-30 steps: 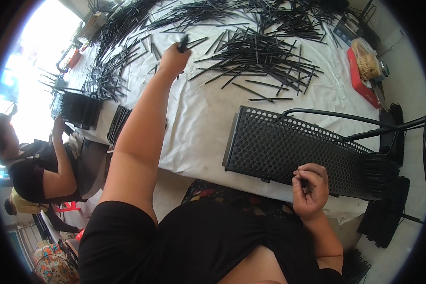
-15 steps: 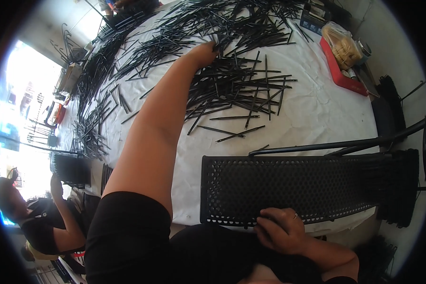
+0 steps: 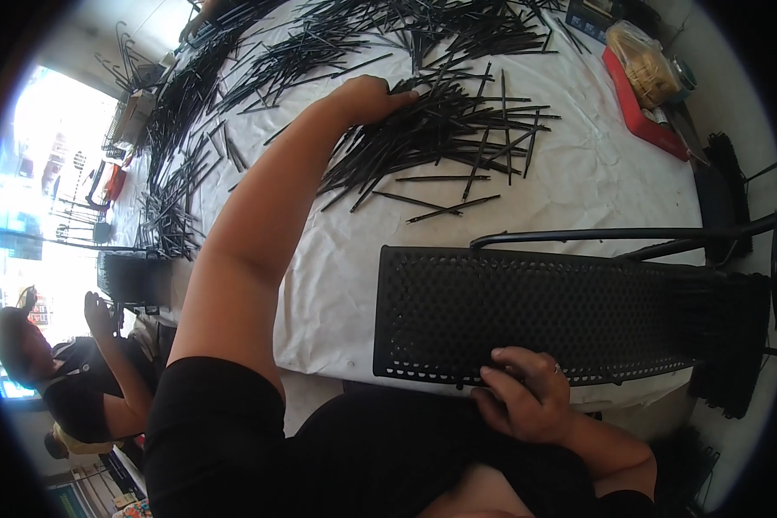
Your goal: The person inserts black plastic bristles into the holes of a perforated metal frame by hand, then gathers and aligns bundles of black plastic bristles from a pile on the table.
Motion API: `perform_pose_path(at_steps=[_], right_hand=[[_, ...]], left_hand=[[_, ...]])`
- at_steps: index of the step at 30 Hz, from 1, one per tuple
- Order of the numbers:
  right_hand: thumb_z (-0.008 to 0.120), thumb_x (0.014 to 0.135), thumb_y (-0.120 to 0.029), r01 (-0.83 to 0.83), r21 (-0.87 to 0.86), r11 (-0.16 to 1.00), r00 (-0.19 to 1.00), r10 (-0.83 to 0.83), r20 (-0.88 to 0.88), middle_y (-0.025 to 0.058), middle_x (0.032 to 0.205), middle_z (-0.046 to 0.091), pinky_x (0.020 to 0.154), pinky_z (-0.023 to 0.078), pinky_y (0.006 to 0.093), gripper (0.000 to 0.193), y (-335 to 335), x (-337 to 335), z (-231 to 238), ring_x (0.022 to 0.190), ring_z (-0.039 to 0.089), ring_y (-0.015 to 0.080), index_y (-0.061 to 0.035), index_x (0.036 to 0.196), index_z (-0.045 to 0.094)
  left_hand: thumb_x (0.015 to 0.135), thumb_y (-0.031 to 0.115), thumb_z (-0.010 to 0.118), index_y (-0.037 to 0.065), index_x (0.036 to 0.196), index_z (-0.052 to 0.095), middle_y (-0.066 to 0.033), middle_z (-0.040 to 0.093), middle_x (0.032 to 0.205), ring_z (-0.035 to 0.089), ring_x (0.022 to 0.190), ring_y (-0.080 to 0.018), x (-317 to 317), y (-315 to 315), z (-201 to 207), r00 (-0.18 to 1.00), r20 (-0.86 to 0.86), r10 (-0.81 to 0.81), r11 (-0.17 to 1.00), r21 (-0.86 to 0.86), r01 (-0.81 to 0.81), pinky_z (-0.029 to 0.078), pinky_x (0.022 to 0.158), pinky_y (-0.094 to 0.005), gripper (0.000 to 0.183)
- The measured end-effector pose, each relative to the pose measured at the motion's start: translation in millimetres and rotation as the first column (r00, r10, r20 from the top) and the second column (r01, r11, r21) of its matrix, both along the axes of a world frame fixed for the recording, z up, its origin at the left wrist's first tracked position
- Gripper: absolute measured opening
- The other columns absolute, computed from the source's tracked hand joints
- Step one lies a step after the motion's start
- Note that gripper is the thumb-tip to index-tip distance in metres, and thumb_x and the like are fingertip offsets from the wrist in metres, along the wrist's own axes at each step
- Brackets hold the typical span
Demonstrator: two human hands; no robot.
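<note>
A crinkled white cloth covers the surface. Our left hand lies spread, flat on a heap of thin black sticks. Our right hand pinches the near rim of the perforated black metal basket.

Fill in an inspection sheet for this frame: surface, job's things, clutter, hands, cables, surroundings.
Surface: table under creased white cloth.
Job's things: black sticks heaped and scattered; black perforated panel at the near edge.
Clutter: red tray with a bag at the far right.
Hands: left hand on the sticks; right hand on the panel's near edge, grip unclear.
Cables: nothing seen.
Surroundings: a seated person at left; bright window.
</note>
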State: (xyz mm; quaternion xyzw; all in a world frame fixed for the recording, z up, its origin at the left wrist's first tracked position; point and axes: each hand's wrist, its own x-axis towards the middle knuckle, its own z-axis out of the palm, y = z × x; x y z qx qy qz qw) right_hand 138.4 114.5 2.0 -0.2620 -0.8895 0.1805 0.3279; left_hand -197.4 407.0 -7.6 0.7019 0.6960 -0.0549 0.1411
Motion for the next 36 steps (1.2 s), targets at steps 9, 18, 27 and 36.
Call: perform_pose_path(at_steps=[9,18,27,36], right_hand=[[0.079,0.075,-0.008,0.028,-0.089,0.996,0.971,-0.048,-0.234,0.0209,0.122,0.051,0.061,0.052,0.0227,0.071,-6.9,0.1,-17.3,0.087,0.060,0.0171,-0.0006,0.131,0.036],[0.072,0.072,0.007,-0.109,-0.038,0.993,0.983,0.102,-0.151,0.0192,0.121,0.053,0.070,0.056,0.0281,0.043,0.2,8.1,-11.4,0.085,0.064,0.0221,0.0014,0.111,0.055],[0.063,0.076,0.014,-0.157,-0.120,0.980,0.926,0.104,-0.363,0.0282,0.138,0.029,0.074,0.058,0.0324,0.093,0.1,12.9,-20.8,0.092,0.060,0.0212,-0.0115,0.149,0.009],[0.062,0.076,0.014,-0.033,-0.008,0.999,0.912,0.026,-0.409,0.0305,0.147,0.012,0.074,0.058,0.0331,0.099,0.4,14.3,-21.9,0.095,0.060,0.0248,-0.0133,0.150,0.002]], left_hand=[[0.052,0.069,0.081,-0.007,0.150,0.009,-0.0332,0.044,0.137,0.044,0.130,-0.0430,34.8,-74.9,-11.3,0.996,-0.080,-0.029,1.000,-0.005,0.029,0.040,0.105,-0.0429,0.143],[0.063,0.027,0.079,0.000,0.119,0.054,-0.0240,0.063,0.109,0.062,0.101,-0.0381,8.6,-57.9,-5.4,0.994,0.031,-0.105,0.994,-0.010,0.105,0.049,0.087,-0.0428,0.067],[0.079,0.009,0.059,0.008,0.129,0.042,-0.0266,0.064,0.101,0.065,0.096,-0.0383,33.6,-90.3,-9.3,0.997,-0.070,-0.037,0.989,0.142,0.046,0.051,0.082,-0.0460,0.053],[0.081,-0.001,0.054,0.039,0.153,0.009,-0.0206,0.066,0.096,0.068,0.087,-0.0343,33.6,-75.5,40.5,0.951,-0.269,-0.154,0.956,0.202,0.212,0.054,0.072,-0.0448,0.093]])
